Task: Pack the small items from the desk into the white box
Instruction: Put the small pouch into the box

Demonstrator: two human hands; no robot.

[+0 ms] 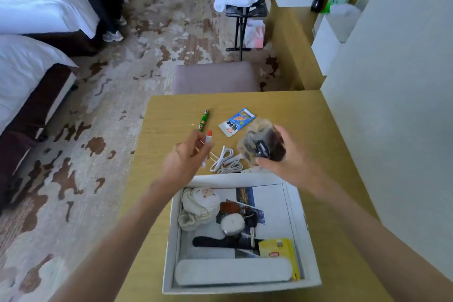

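The white box [297,208] sits at the desk's near edge, holding a plush toy [201,203], a round white case, keys, a black strap, a yellow packet [279,250] and a long white case [232,271]. Above the desk beyond the box, my right hand [289,154] grips a clear plastic bag with dark items [259,140]. My left hand [183,159] pinches thin sticks and a small white tube with a red cap [208,136]. On the desk lie a green wrapped stick [204,120], a blue-and-white sachet [236,121] and a coiled white cable [226,160].
The wooden desk [306,115] meets a white wall on the right. A padded stool [215,77] stands behind it. Beds are at left, a person's legs at top left, a folding rack with towels and bottles farther back.
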